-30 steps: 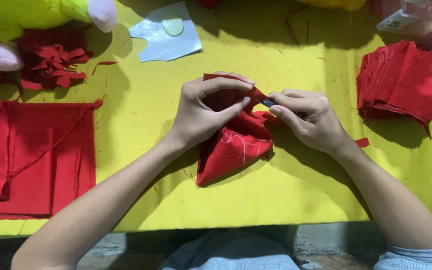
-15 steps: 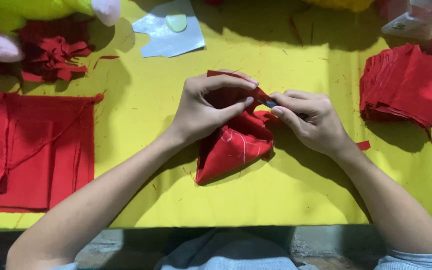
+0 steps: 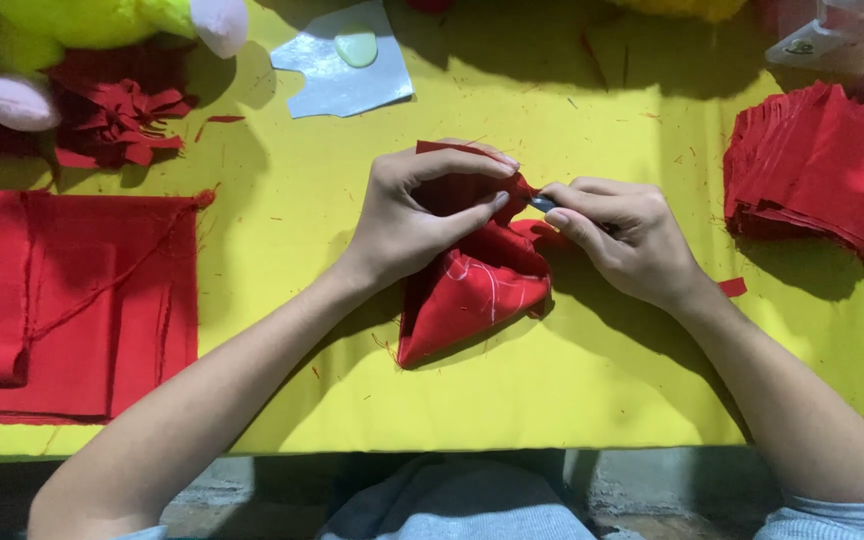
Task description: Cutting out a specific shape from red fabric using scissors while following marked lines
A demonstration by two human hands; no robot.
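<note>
A folded piece of red cloth (image 3: pixel 472 295) lies on the yellow table cover (image 3: pixel 572 400) in the middle of the head view. My left hand (image 3: pixel 422 215) grips its upper part, thumb and fingers curled around the fabric. My right hand (image 3: pixel 627 240) pinches a small dark object (image 3: pixel 542 204) against the cloth's top edge, fingertips meeting those of the left hand. Faint white lines show on the cloth's lower face.
A large red cloth sheet (image 3: pixel 72 300) lies at the left. A stack of cut red pieces (image 3: pixel 817 165) sits at the right. Red scraps (image 3: pixel 117 120), a plush toy (image 3: pixel 82 30) and a pale grey template (image 3: pixel 342 70) are at the back.
Both hands hold nearly the same pose on the cloth; only slight finger shifts show.
</note>
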